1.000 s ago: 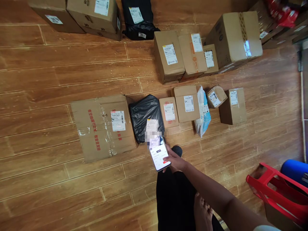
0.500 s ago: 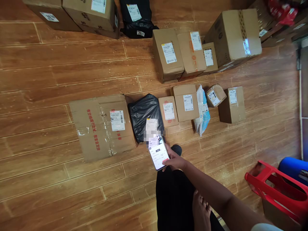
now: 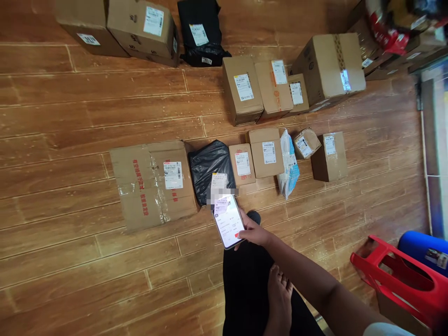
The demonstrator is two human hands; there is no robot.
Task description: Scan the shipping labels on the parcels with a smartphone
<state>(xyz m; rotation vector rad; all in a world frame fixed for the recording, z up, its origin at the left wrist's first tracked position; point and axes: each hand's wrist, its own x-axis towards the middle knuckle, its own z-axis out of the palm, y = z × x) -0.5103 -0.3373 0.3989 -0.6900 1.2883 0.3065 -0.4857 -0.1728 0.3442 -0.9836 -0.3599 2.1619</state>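
My right hand (image 3: 252,231) reaches in from the lower right and is closed around a smartphone (image 3: 227,221), its thumb over the lower part of the lit screen. On the screen is a picture of a shipping label above lines of text and a red button. Just beyond the phone lies a black plastic-wrapped parcel (image 3: 209,161) with a white label (image 3: 219,181), partly covered by a blurred patch. To its left a large flat cardboard box (image 3: 140,168) with red printing rests on the floor. A small labelled box (image 3: 240,175) sits at its right. My left hand is out of view.
Along the same row stand a cardboard box (image 3: 264,163), a white-and-blue bag (image 3: 288,168) and more small cartons (image 3: 329,163). Behind them are larger boxes (image 3: 241,109) and a black parcel (image 3: 201,49). A red stool (image 3: 371,268) and a blue cylinder (image 3: 418,249) are at the right.
The view has shifted a little, so the back parcels sit lower and the right-hand things farther left. My right hand keeps its hold on the phone. A dark tag on its screen has gone.
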